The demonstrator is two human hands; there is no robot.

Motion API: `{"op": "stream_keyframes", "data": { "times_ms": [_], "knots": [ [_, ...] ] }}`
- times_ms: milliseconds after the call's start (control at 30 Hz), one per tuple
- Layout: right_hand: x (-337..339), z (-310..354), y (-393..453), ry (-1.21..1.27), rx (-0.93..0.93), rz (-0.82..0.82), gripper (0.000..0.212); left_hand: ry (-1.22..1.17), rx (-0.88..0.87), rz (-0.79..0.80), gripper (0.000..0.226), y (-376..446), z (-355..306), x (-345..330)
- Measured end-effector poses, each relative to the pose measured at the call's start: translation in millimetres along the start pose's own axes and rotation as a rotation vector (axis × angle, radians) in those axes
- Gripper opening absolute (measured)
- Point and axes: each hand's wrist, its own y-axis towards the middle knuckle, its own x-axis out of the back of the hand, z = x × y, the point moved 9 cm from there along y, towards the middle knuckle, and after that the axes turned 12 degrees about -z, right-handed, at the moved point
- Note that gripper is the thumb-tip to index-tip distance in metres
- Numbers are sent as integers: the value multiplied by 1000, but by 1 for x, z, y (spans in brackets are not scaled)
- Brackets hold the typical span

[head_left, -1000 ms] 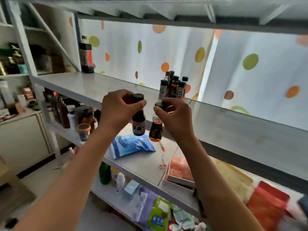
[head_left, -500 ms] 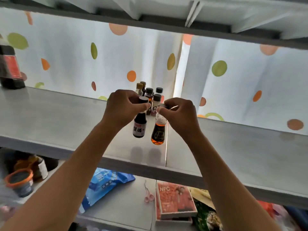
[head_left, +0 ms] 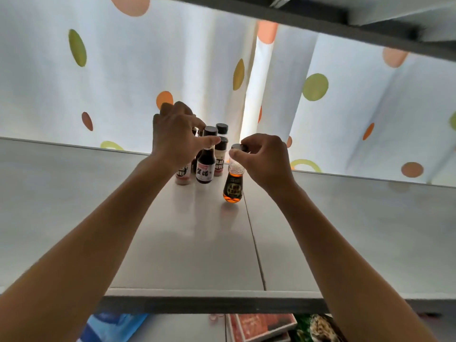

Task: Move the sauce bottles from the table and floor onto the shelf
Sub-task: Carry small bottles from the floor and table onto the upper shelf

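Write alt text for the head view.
Two bare hands set small sauce bottles on a grey shelf: the left hand holds the dark bottle by its neck, the right hand pinches the amber bottle by its cap, beside a cluster of bottles.

You are looking into strong backlight: daylight pours through the dotted curtain (head_left: 123, 77) and flares brightest at the gap between its panels, where detail washes out to white. Your left hand (head_left: 176, 137) and right hand (head_left: 265, 160) read dark against it, with their near sides in shade. The shelf (head_left: 74, 206) gives back a soft sheen, with pale reflections and faint shadows under the amber bottle (head_left: 233, 185) and the dark bottle (head_left: 206, 164). Light glows through the amber liquid. The wide lens bends the shelf edges and stretches your forearms toward the corners. The lower edge is blurred and the picture is slightly soft overall; bottle labels stay barely legible.
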Motion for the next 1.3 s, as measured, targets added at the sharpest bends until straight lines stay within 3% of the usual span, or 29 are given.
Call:
{"op": "stream_keyframes", "data": {
  "times_ms": [267,433,700,1100,1300],
  "knots": [
    [-11,-5,13,-37,30,39,20,96,-2,1,49,-6,17,-28],
    [-22,-4,20,-50,42,44,35,125,18,-26,50,-9,29,-33],
    [-46,-5,36,-77,30,7,29,93,7,-8,50,-6,38,-39],
    [-70,-2,27,-1,48,-7,33,161,-192,47,49,-23,13,-39],
    [-62,-9,14,-17,110,-49,49,145,-236,58,47,-33,2,-38]
  ]
}}
